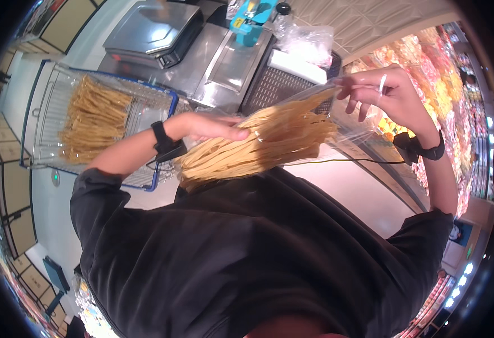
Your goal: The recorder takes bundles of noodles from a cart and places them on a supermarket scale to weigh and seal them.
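Observation:
A clear plastic bag of long, pale yellow dried strips point(255, 143), perhaps tofu skin sticks, lies across the front of my body. My left hand point(213, 126) grips it at the lower left, thumb on top. At the upper right end, my right hand point(371, 93) pinches the bag's clear edge between thumb and fingertips, with a white band around one finger. Black straps circle both wrists, and a thin dark cable runs from the right one towards the bag.
A shopping cart point(162, 179) at the left holds more bagged yellow strips point(97, 120). Ahead stand a metal scale point(154, 29) on a steel counter, a turquoise holder point(251, 25), a white plastic roll point(297, 66) and clear bags point(310, 42). Wrapped goods point(433, 80) fill a display at the right.

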A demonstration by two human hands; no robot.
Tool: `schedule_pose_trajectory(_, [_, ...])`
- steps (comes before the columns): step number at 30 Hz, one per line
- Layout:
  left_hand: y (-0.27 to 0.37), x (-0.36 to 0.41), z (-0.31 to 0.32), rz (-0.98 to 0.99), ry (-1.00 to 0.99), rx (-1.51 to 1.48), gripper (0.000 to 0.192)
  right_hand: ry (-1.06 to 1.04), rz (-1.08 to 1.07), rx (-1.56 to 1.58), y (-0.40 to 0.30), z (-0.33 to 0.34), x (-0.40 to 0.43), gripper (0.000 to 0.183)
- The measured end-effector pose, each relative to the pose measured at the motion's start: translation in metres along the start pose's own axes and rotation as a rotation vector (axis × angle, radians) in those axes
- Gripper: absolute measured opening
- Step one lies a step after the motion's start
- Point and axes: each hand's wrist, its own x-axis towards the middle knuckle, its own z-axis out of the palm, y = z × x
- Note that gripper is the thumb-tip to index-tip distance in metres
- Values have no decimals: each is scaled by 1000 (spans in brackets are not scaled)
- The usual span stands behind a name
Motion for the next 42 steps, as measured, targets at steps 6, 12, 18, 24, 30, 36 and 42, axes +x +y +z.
schedule_pose_trajectory(6, [-5, 10, 1, -47, 54, 32, 110, 82, -51, -105, 9, 13, -1, 14])
schedule_pose_trajectory(12, [3, 9, 18, 53, -49, -37, 89, 102, 4, -125, 10, 26, -1, 12])
schedule_pose_trajectory(18, [-8, 22, 17, 84, -82, -33, 88, 41, -18, -113, 20, 39, -1, 12])
schedule_pose_trajectory(24, [2, 20, 28, 7, -55, 47, 87, 11, -29, -249, 22, 42, -10, 16])
schedule_pose_trajectory(30, [-1, 14, 30, 73, -30, 60, 84, -41, -110, -315, 12, 32, -13, 17])
schedule_pose_trajectory(36, [-5, 25, 27, 90, -75, 46, 86, 77, -129, -266, 4, 50, -18, 13])
schedule_pose_trajectory(42, [-22, 32, 24, 266, -133, 46, 86, -1, -259, -418, 6, 59, -16, 16])
